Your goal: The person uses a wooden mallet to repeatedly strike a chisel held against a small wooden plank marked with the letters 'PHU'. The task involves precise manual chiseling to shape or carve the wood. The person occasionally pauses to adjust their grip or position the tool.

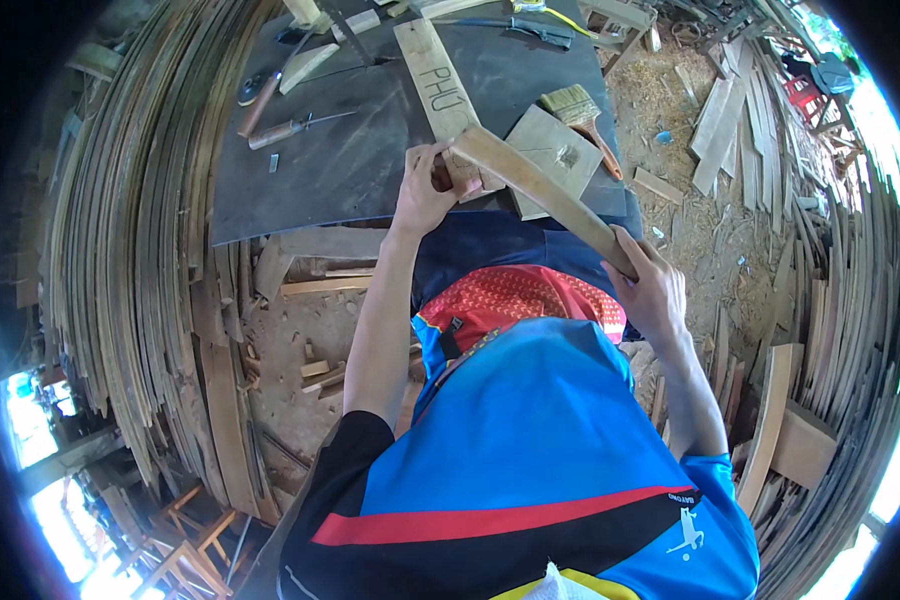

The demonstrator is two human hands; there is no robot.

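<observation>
A long, narrow wooden strip [545, 192] slants between my hands above the near edge of the dark work table. My right hand [652, 287] is closed round its lower right end. At its upper left end, my left hand [430, 192] grips with thumb and fingers. Beneath that end lies a wooden board with dark lettering [438, 85], running away across the table. A square wooden block [562, 155] with a rough hollow in its face sits just behind the strip. A paintbrush [582, 118] with a wooden handle rests at the block's far right corner.
On the dark tabletop [340, 185], a chisel-like tool [288, 131] and another wooden-handled tool [261, 103] lie at left. Tall stacks of planks [135, 200] stand left and right. Wood scraps [320, 372] and shavings cover the floor. Loose boards [735, 130] lie at far right.
</observation>
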